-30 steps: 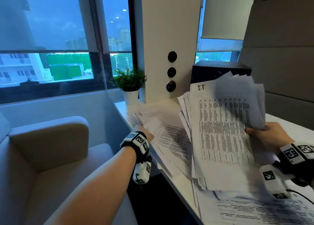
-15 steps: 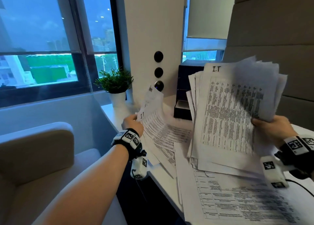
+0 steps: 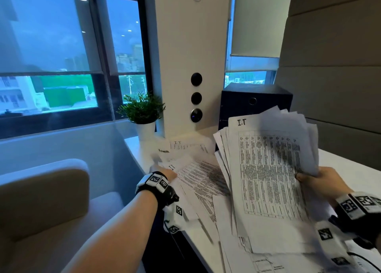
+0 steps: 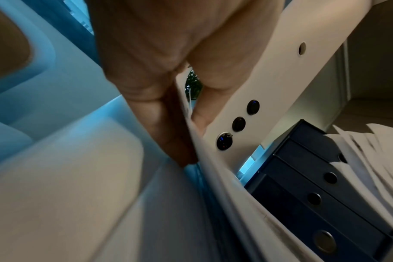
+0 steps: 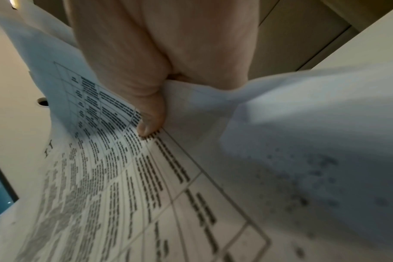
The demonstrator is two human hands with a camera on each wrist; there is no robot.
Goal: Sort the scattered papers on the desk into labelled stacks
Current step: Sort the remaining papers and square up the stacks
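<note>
My right hand (image 3: 307,178) holds up a thick fanned bundle of printed papers (image 3: 268,180); its top sheet is headed "I.T". In the right wrist view the thumb (image 5: 149,122) presses on that table-printed sheet (image 5: 128,177). Low at the desk's left edge, my left hand (image 3: 162,169) pinches a single sheet (image 3: 198,178), also marked "I.T", which lies on a loose pile (image 3: 185,147) there. The left wrist view shows its thumb (image 4: 204,106) and fingers (image 4: 168,133) nipping the sheet's edge (image 4: 215,173).
A small potted plant (image 3: 143,112) and a white pillar with round black buttons (image 3: 196,97) stand behind the pile. A black drawer box (image 3: 255,99) sits at the back. More sheets (image 3: 268,262) cover the white desk (image 3: 350,165) in front. A beige armchair (image 3: 41,200) is on the left.
Half a second ago my left hand held a sheet raised and tilted; now that sheet lies flat on the pile at the left. My right hand's bundle has stayed up.
</note>
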